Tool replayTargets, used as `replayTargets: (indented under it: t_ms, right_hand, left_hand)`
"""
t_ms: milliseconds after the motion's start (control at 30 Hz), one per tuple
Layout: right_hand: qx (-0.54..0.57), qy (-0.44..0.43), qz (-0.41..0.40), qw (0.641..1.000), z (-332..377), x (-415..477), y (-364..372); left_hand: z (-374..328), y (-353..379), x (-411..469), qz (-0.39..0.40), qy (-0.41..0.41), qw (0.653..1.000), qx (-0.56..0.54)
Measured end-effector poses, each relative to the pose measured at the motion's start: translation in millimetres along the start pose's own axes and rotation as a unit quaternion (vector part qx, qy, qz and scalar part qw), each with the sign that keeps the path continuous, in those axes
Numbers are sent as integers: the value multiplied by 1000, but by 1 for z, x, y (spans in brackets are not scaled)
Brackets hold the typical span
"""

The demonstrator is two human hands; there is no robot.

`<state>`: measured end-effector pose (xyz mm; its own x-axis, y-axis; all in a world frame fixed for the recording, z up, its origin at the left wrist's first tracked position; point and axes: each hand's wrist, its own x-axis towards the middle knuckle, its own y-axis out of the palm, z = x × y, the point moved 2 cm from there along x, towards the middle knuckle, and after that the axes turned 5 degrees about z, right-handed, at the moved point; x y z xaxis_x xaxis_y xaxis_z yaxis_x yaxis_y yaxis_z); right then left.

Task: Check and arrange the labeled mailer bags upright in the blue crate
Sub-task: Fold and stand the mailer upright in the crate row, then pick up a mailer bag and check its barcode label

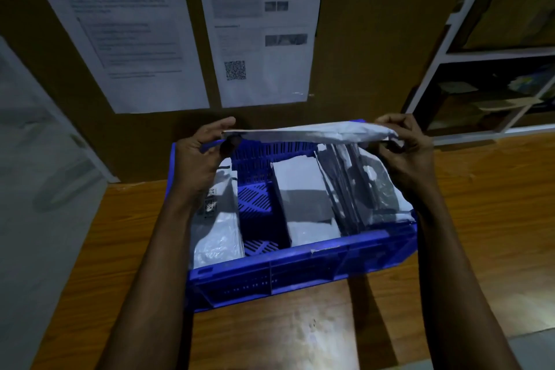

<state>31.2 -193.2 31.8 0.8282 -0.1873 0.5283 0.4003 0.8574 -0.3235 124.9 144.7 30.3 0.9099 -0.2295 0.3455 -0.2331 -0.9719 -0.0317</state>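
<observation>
1. A white mailer bag (306,133) is held stretched sideways, seen edge-on, just above the far rim of the blue crate (300,267).
2. The bag's left end is pinched by the left hand (201,156), with the thumb laid on top and the fingers curled beneath.
3. The bag's right end is pinched by the right hand (408,156), with the fingers curled round the crumpled edge.
4. The crate is set on a wooden table (270,333), and both forearms are extended over its left and right ends.
5. Against the crate's left wall a labelled bag (217,228) is leaned. Square code marks can be made out on its label, which is partly covered by the left wrist.
6. Near the centre a middle bag (306,198) is stood at a tilt. A strip of bare slotted crate floor is left between it and the labelled bag.
7. At the right a group of bags (372,186) is packed on edge, leaning, just beside the middle bag.
8. On the brown board (360,39) behind the table two printed sheets (126,33) are posted; their text is too blurred to be read.
9. A white-framed shelf unit (432,69) is seen at the far right.
</observation>
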Motion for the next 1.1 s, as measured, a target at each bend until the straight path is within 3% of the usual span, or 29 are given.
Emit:
replayTargets:
  t_ms: [200, 367, 700, 867, 1000, 1100]
  right_hand:
    - [122, 90, 38, 988, 9, -3, 9]
    - [202, 138, 5, 970, 14, -5, 18]
    - [229, 160, -15, 960, 16, -9, 26]
    - [236, 165, -18, 958, 18, -8, 28]
    - [232, 159, -10, 960, 24, -4, 29]
    - [214, 151, 8, 965, 33, 4, 28]
  left_hand:
    - [-1, 10, -3, -5, -50, 997, -58]
    - [2, 14, -4, -32, -89, 993, -70]
    - [3, 6, -11, -36, -133, 988, -63]
    - [-15, 2, 1, -53, -39, 996, 55]
    - [-26, 10, 11, 8, 27, 981, 190]
    - [-37, 28, 19, 80, 11, 971, 224]
